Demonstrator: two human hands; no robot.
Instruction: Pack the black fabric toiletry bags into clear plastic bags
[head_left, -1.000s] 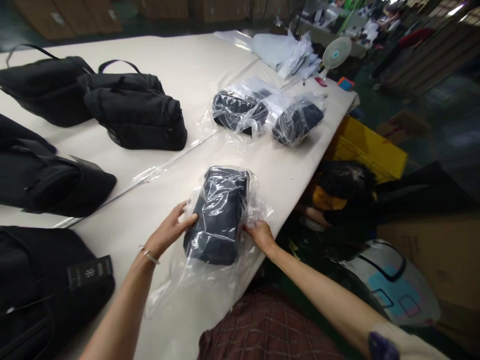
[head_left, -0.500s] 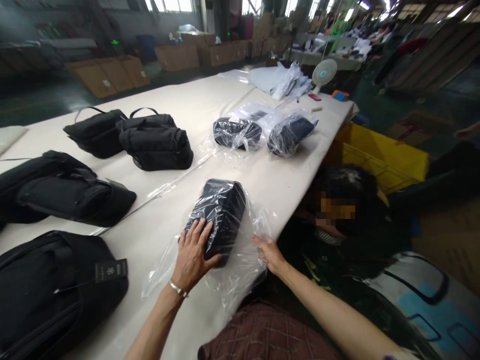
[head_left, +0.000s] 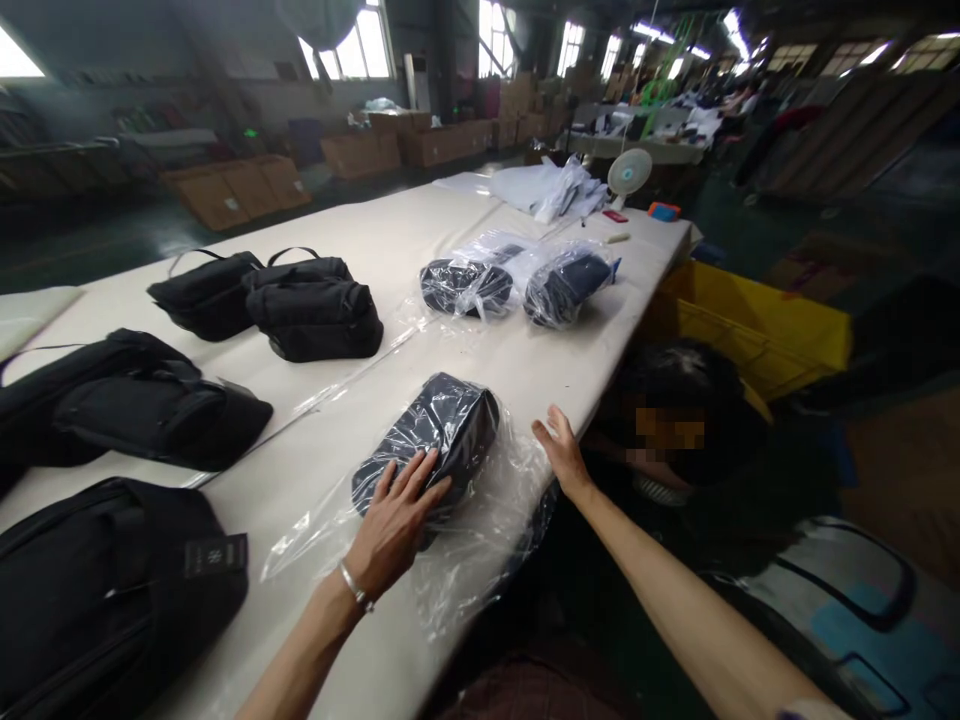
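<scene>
A black bag [head_left: 442,425] in a clear plastic bag [head_left: 480,560] lies on the white table [head_left: 300,600]. My left hand [head_left: 397,520], with a bracelet at the wrist, rests on its near end, fingers stretched over the plastic. My right hand [head_left: 562,455] is raised near the table's right edge, its fingers apart and nothing in them. The loose plastic spreads out towards me and to the right, close to that hand.
Several unwrapped black bags [head_left: 315,310] stand at the left. Two plastic-wrapped bags [head_left: 469,285] lie farther back, before plastic sheets [head_left: 555,190] and a small fan [head_left: 628,178]. A person [head_left: 675,400] crouches beside the table, near a yellow bin [head_left: 772,320].
My right hand has let go of the plastic and moved up and away from it. The wrapped bag has turned slightly under my left hand, which stays on it.
</scene>
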